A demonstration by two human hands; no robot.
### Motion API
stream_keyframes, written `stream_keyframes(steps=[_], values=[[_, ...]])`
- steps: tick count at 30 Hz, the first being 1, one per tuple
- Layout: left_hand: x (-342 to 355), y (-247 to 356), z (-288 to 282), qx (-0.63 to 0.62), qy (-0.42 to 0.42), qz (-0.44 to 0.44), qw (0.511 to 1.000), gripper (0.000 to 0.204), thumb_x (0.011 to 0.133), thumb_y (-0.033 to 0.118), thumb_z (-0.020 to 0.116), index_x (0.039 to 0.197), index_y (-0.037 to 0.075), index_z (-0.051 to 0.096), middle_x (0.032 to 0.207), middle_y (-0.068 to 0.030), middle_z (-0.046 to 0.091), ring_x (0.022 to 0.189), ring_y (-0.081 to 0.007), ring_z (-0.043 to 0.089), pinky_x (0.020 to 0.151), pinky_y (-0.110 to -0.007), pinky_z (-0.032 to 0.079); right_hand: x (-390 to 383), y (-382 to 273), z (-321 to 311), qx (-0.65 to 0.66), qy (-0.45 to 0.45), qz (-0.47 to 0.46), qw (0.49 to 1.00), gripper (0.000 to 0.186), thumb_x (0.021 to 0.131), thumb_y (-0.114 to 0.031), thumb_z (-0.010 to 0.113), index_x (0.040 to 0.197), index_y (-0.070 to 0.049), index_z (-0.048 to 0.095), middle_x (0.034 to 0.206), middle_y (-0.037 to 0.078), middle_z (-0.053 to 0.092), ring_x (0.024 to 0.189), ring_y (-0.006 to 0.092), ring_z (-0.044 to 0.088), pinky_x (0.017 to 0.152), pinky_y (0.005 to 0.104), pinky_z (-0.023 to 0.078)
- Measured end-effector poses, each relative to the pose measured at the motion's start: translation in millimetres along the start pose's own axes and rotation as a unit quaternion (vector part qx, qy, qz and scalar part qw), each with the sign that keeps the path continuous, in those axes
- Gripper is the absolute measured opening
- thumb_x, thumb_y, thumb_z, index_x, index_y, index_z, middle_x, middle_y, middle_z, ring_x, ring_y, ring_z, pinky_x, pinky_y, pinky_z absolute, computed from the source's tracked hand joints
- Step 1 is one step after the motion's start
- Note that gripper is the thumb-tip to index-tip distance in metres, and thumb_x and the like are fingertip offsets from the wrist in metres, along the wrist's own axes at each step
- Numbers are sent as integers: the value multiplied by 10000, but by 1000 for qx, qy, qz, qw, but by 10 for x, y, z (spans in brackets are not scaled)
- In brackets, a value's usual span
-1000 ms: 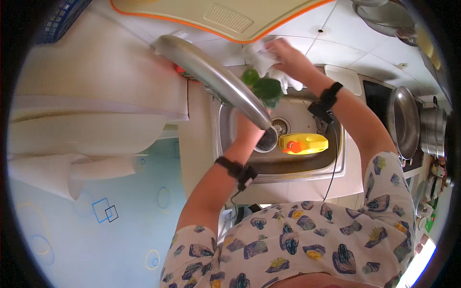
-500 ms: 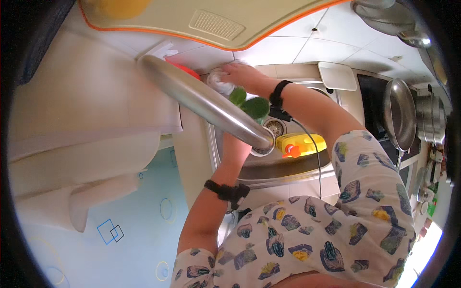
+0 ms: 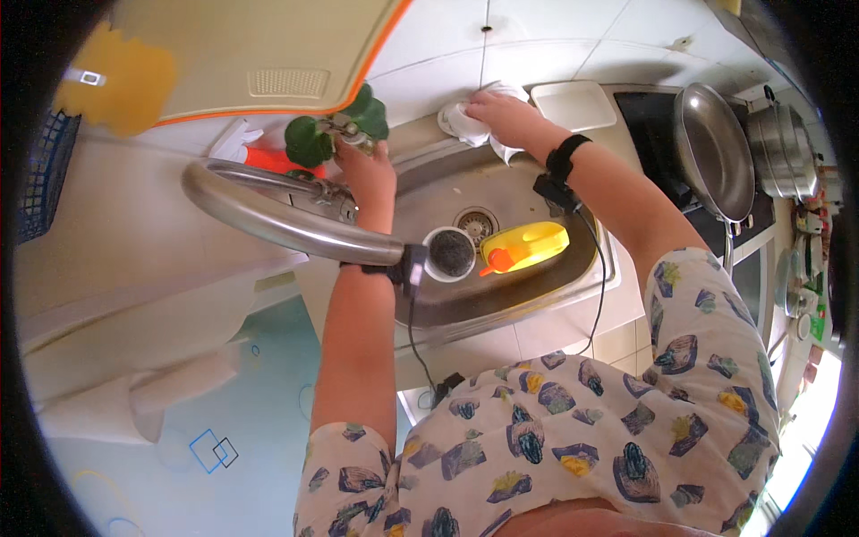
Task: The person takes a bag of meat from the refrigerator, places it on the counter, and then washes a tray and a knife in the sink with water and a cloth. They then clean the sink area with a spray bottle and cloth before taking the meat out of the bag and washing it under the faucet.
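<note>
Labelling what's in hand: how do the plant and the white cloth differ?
Look: the plant has broad green leaves; the white cloth is plain white.
Shape: the plant's leaves spread apart; the white cloth is bunched up.
Place: the plant is in the left hand, near the faucet; the white cloth is in the right hand, at the sink's back edge.
Shared: each is in one bare hand.

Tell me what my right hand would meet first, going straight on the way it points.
Past the white cloth it touches, your right hand would probably meet the white tiled wall first, though depth is unclear.
</note>
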State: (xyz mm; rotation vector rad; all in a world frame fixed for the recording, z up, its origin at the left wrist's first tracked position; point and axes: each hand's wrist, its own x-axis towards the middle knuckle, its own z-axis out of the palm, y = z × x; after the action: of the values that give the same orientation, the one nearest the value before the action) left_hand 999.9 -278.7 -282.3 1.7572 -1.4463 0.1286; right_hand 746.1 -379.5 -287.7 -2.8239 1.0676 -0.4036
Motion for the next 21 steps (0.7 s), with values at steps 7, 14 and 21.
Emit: stream_keyframes(steps=[7,14,21], values=[[94,-562,-105,22,-39,-162,986,547,753,236,696,1126,-101,482,1084,-259,592,1010,-412,560,886,-459,427,259,-494,125,-33,-44,14,998,551,707,-119,730,1216,-137,519,1243,113,502,1122,332,525,920,415,459],[-648,-446,-133,-181,-71,-174,965,566,815,215,636,1240,-94,426,1235,-254,506,1108,-326,532,918,-405,418,-100,-776,-222,75,115,-22,990,505,779,-200,694,1234,-103,501,1257,125,506,1103,321,533,920,415,445],[-1712,-802,-459,0,-224,-92,970,532,833,209,616,1286,-3,434,1293,-251,464,1159,-385,489,928,-453,423,-1445,-1335,-128,244,33,23,969,460,770,-199,700,1183,-74,540,1133,155,550,1084,343,505,924,412,418]])
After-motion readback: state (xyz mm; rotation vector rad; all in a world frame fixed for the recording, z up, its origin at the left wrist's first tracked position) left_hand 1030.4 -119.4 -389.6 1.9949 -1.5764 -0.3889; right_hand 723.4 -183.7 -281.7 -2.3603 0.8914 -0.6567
